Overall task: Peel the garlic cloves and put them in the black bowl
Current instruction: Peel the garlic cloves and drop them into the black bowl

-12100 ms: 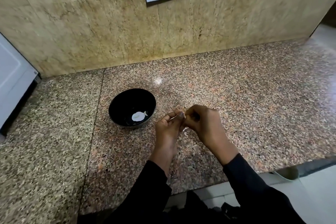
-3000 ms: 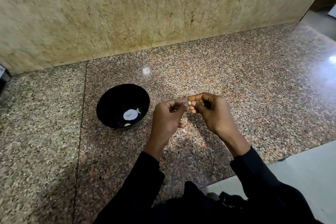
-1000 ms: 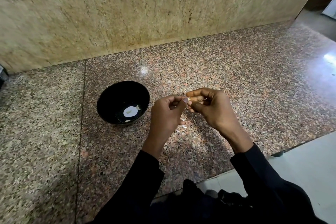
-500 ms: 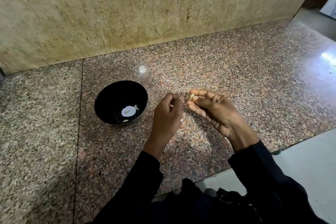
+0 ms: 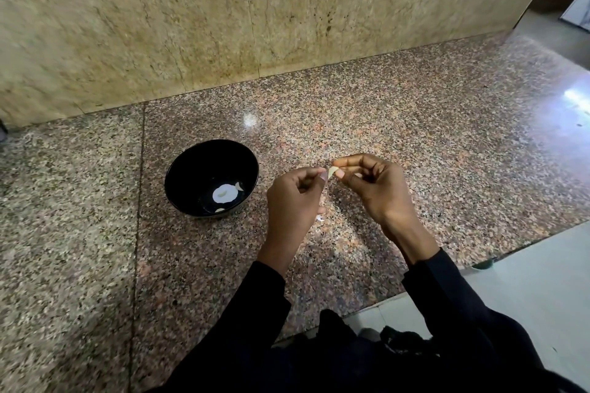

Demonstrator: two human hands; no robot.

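Both hands rejoined: left hand, right hand pinching garlic clove.

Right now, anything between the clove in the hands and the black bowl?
Only the left hand: it sits between the garlic clove, pinched by the right hand, and the black bowl. The bowl's mouth is uncovered, and the countertop between holds nothing else visible except a small peel scrap.

Speckled granite counter, black bowl on it, pale peel scrap beside
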